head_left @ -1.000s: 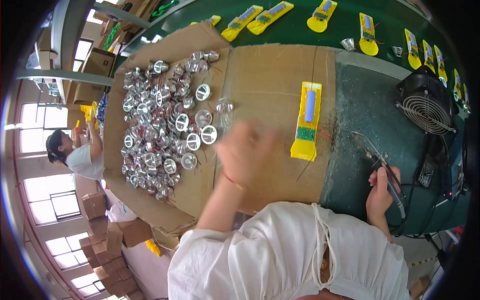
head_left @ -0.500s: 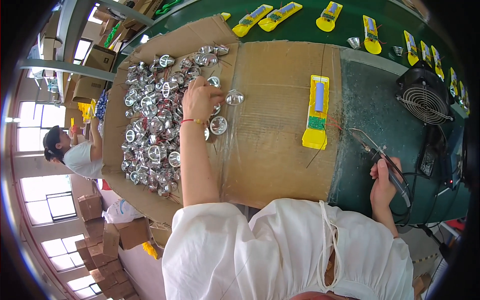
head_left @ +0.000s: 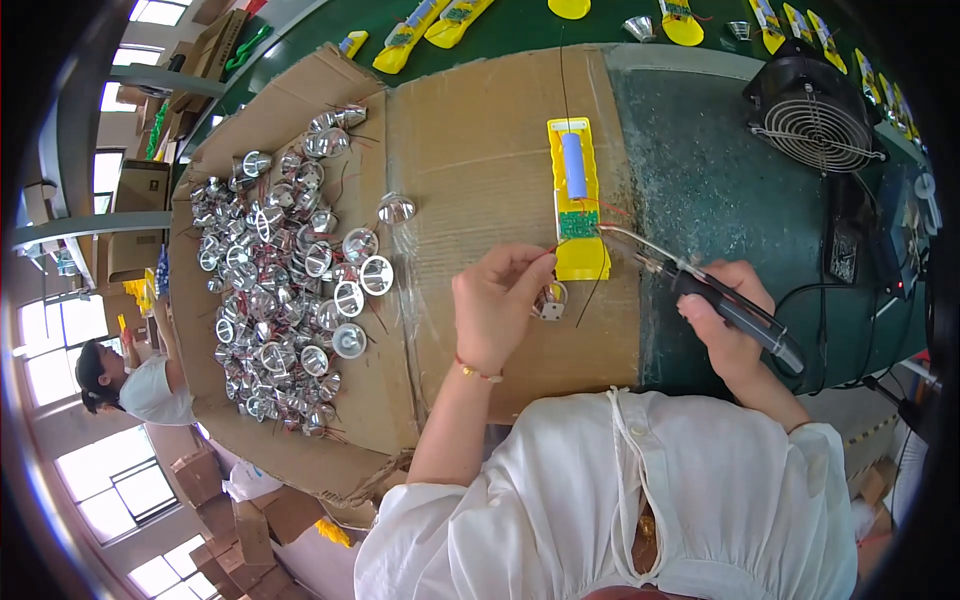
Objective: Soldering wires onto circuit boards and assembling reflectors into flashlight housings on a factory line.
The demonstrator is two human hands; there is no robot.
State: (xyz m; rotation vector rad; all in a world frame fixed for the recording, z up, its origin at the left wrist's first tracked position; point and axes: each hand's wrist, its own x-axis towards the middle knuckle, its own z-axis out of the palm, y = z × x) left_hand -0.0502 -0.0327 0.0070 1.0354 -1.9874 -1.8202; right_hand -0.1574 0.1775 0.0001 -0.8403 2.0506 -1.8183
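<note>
A yellow casing (head_left: 583,262) lies on the cardboard in front of me, with a blue cylindrical battery (head_left: 574,166) and a green circuit board (head_left: 577,225) in it. My left hand (head_left: 490,305) pinches thin wires beside the board's left edge. Below those fingertips sits a small silver reflector cup (head_left: 550,302), partly hidden by the hand. My right hand (head_left: 730,315) is closed around a soldering iron (head_left: 735,312) with a black handle. Its bent metal tip reaches the board's right edge; whether it touches cannot be made out.
A cardboard box (head_left: 290,462) full of silver reflector cups (head_left: 265,300) stands at left, one loose cup (head_left: 396,208) by its edge. A black fan (head_left: 815,115) stands at right. More yellow casings (head_left: 405,38) line the green bench behind. Another person (head_left: 150,385) works at far left.
My left hand has left the box of reflector cups and come right to the circuit board with a cup. My right hand has brought the soldering iron up to the board. The view has shifted.
</note>
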